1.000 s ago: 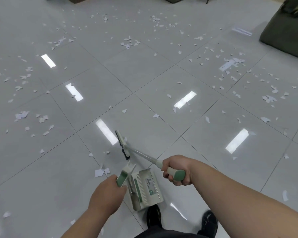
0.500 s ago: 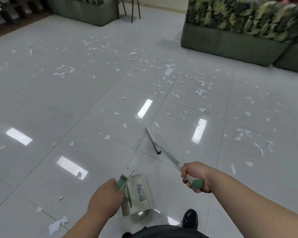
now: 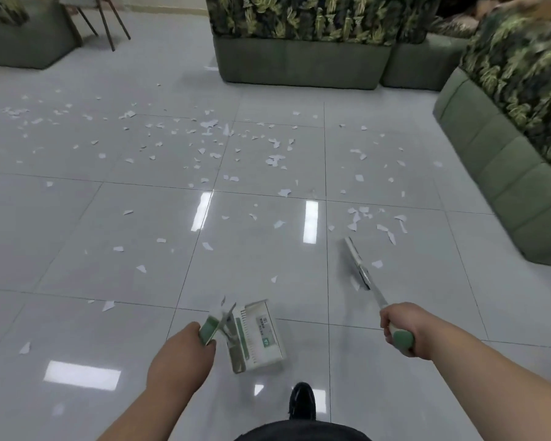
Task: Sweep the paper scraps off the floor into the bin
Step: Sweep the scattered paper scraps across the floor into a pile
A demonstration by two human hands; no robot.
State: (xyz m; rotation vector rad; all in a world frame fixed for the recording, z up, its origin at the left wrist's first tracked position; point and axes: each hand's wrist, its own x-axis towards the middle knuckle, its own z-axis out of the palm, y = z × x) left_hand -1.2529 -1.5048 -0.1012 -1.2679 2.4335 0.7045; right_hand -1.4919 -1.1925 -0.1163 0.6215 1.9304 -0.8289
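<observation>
Ragged paper scraps (image 3: 275, 160), glossy tiled floor (image 3: 61, 233)

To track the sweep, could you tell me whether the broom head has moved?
Yes: the broom head has moved right, towards the green sofa.

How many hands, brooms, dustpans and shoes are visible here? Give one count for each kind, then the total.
Hands: 2 (left hand, right hand)
Broom: 1
Dustpan: 1
Shoe: 1
Total: 5

Left forearm (image 3: 147, 409) bare, right forearm (image 3: 490, 370) bare; black shoe (image 3: 303, 401); dark garment (image 3: 299, 433) at bottom edge.
</observation>
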